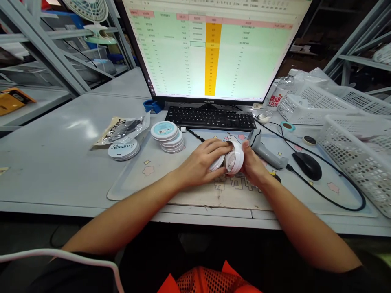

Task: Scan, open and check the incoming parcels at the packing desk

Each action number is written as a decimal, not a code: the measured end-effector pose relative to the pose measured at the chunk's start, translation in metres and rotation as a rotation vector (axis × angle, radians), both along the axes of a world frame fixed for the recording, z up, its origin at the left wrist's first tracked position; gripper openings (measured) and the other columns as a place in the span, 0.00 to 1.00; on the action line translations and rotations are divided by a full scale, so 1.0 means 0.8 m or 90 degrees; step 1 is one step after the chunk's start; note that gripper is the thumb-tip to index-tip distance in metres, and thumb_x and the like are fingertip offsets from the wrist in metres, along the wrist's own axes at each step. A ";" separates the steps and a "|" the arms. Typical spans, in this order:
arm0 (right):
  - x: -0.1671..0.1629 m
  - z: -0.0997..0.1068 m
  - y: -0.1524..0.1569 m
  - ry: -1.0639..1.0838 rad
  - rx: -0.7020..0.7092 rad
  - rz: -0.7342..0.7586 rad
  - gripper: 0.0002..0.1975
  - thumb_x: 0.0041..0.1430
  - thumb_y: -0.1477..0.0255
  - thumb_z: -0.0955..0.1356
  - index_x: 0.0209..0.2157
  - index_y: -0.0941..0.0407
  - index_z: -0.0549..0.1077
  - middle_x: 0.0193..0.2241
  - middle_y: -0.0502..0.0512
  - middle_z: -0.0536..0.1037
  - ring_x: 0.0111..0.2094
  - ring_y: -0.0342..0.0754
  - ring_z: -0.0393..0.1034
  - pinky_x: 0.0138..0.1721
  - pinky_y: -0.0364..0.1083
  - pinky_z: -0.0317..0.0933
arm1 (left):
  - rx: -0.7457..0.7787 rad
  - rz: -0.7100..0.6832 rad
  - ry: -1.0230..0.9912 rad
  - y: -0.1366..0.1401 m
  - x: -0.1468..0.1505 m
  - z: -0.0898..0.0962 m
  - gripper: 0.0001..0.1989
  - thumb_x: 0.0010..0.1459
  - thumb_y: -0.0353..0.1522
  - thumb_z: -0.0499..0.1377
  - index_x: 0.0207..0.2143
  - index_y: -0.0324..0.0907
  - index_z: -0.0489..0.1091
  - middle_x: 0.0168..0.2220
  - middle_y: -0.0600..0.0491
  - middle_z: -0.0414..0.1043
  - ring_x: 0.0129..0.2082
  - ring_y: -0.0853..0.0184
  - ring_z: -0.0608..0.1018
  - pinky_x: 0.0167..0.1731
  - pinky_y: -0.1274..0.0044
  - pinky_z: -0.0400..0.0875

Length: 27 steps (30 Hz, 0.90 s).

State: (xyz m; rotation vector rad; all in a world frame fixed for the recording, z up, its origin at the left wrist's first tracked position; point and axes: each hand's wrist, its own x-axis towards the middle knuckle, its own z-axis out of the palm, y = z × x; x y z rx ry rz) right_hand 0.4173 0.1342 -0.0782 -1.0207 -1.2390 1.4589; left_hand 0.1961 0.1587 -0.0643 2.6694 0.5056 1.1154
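I see both hands grasping a round white compact case (235,158) on edge above the desk (61,162): left hand (203,160) steadies it, right hand (252,160) fingers clenched round its rim, possibly to twist it; barcode scanner (265,150) alongside.

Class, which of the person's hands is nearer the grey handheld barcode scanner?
Right. The right hand lies just beside the grey handheld barcode scanner; the left hand is farther left.

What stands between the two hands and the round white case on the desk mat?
Nothing visible. The left hand and right hand already touch the round white case from both sides. The barcode scanner lies just behind the right hand.
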 end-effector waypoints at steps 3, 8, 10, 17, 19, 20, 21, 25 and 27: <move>-0.001 0.000 -0.001 -0.011 -0.024 0.025 0.46 0.57 0.30 0.66 0.55 0.57 0.79 0.32 0.60 0.83 0.26 0.54 0.77 0.24 0.50 0.75 | -0.048 0.005 0.046 0.002 -0.001 0.001 0.25 0.69 0.41 0.64 0.65 0.44 0.69 0.65 0.41 0.71 0.66 0.46 0.69 0.68 0.52 0.62; -0.007 0.008 0.000 0.042 -0.043 0.055 0.49 0.53 0.28 0.67 0.55 0.55 0.79 0.35 0.60 0.83 0.30 0.54 0.79 0.26 0.49 0.75 | -0.206 -0.035 -0.079 0.002 0.004 0.000 0.24 0.71 0.45 0.62 0.64 0.46 0.72 0.64 0.43 0.73 0.67 0.49 0.71 0.69 0.57 0.62; -0.011 0.008 -0.001 0.049 -0.038 0.061 0.47 0.53 0.29 0.68 0.53 0.56 0.79 0.34 0.60 0.83 0.30 0.54 0.79 0.27 0.48 0.75 | -0.247 -0.038 -0.128 0.001 0.008 0.002 0.20 0.73 0.44 0.58 0.60 0.45 0.74 0.61 0.43 0.75 0.66 0.51 0.72 0.68 0.59 0.64; -0.006 -0.006 -0.001 -0.019 0.035 0.058 0.38 0.60 0.37 0.71 0.52 0.56 0.80 0.43 0.60 0.83 0.43 0.59 0.81 0.37 0.52 0.79 | -0.113 0.078 -0.028 -0.009 0.007 0.009 0.15 0.64 0.36 0.64 0.53 0.45 0.75 0.58 0.45 0.75 0.60 0.50 0.73 0.63 0.59 0.67; -0.003 -0.009 0.000 -0.021 0.042 0.072 0.36 0.61 0.38 0.72 0.54 0.55 0.79 0.46 0.60 0.82 0.45 0.58 0.80 0.39 0.52 0.79 | -0.075 0.123 0.015 -0.011 0.005 0.009 0.17 0.62 0.35 0.65 0.53 0.46 0.75 0.58 0.45 0.75 0.62 0.47 0.70 0.64 0.55 0.65; -0.002 -0.010 0.000 -0.014 0.037 0.082 0.37 0.60 0.38 0.72 0.55 0.54 0.78 0.47 0.60 0.82 0.45 0.58 0.80 0.39 0.52 0.79 | -0.065 0.144 0.018 -0.012 0.005 0.009 0.17 0.62 0.34 0.66 0.54 0.46 0.75 0.59 0.45 0.74 0.63 0.46 0.68 0.64 0.54 0.64; -0.002 -0.009 0.000 -0.003 0.026 0.088 0.38 0.59 0.37 0.72 0.55 0.54 0.78 0.47 0.60 0.82 0.45 0.58 0.80 0.39 0.52 0.78 | -0.064 0.155 0.000 -0.011 0.004 0.009 0.18 0.61 0.35 0.67 0.54 0.47 0.75 0.59 0.45 0.74 0.63 0.45 0.68 0.65 0.53 0.62; -0.005 0.002 -0.002 0.033 0.003 0.080 0.47 0.54 0.30 0.69 0.58 0.54 0.77 0.48 0.63 0.82 0.45 0.61 0.80 0.37 0.53 0.79 | -0.260 0.089 -0.200 -0.005 0.006 0.007 0.31 0.58 0.53 0.71 0.56 0.45 0.73 0.58 0.44 0.74 0.60 0.49 0.73 0.64 0.59 0.67; -0.005 0.007 -0.003 0.021 0.067 0.062 0.47 0.57 0.31 0.68 0.63 0.53 0.74 0.55 0.64 0.80 0.51 0.62 0.78 0.42 0.55 0.79 | -0.454 0.052 -0.320 -0.003 0.010 0.007 0.38 0.60 0.63 0.64 0.57 0.44 0.72 0.58 0.44 0.74 0.57 0.51 0.76 0.58 0.64 0.73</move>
